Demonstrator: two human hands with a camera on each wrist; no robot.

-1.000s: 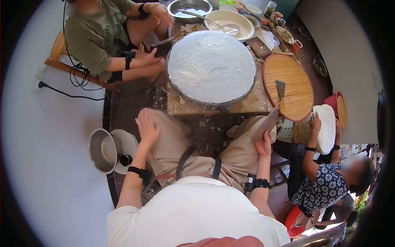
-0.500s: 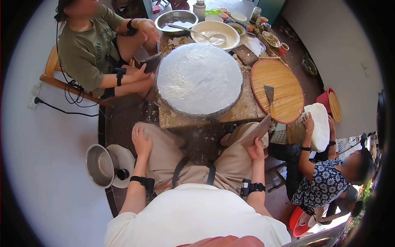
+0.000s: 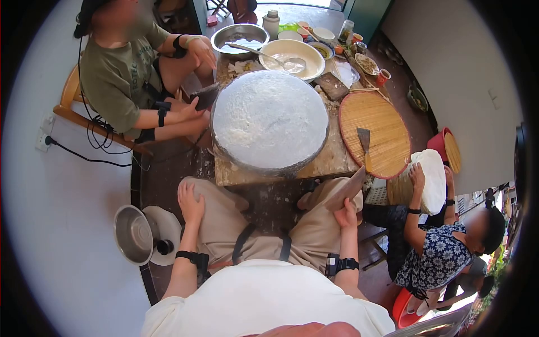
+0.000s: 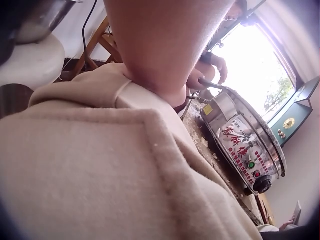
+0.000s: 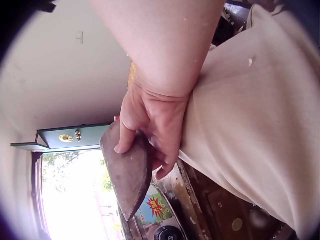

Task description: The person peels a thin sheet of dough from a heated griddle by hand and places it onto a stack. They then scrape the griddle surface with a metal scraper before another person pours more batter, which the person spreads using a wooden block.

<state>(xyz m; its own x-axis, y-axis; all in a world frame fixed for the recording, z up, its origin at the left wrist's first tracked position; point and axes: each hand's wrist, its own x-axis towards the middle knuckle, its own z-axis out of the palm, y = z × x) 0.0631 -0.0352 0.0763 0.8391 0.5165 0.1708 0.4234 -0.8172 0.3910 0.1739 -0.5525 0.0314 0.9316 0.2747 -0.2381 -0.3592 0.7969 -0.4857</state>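
Observation:
My left hand (image 3: 191,203) rests on my left knee with fingers laid loosely over the trouser cloth. On my right thigh, my right hand (image 3: 345,213) holds a flat brown scraper (image 3: 347,190) with a pointed end. In the right wrist view the thumb lies along one face of this scraper (image 5: 127,170) and the fingers are behind it. Before my knees stands a round griddle (image 3: 272,121), its top covered by a thin white layer of batter, rougher at the left. Buttons and a knob show on the griddle's side (image 4: 245,150) in the left wrist view.
A woven round tray (image 3: 387,140) with a spatula (image 3: 365,149) on it lies right of the griddle. Behind are a batter basin (image 3: 309,53) with a ladle and a steel basin (image 3: 258,32). People sit at left and right; the right one holds a white stack (image 3: 432,182).
The head view has tilted up, so the table appears lower in it. My left hand has settled onto the knee; my right hand keeps holding the scraper. The batter's surface looks patchier.

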